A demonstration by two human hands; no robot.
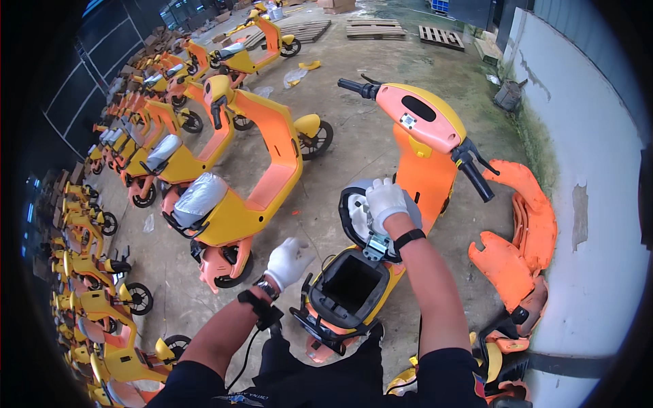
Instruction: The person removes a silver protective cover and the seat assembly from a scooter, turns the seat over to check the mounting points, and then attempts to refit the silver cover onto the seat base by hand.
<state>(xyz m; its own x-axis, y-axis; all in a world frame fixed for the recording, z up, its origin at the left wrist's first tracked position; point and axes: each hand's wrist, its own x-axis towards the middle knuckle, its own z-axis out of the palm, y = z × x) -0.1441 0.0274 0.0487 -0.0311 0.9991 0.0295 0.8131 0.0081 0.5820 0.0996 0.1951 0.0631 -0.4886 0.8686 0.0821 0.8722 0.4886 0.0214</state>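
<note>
near me, an orange-and-yellow scooter (401, 204) shows its open seat compartment (350, 284). my gloved right hand (386, 202) grips the raised seat (364, 217) just beyond. my gloved left hand (289, 262) hangs loose, left, holding nothing.

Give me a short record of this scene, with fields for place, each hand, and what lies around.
place: concrete yard with rows of orange and yellow scooters
right hand: gloved, resting on the raised seat of the nearest scooter
left hand: gloved, free, beside the open seat compartment
around: loose orange body panels by the white wall; wooden pallets farther off
</note>
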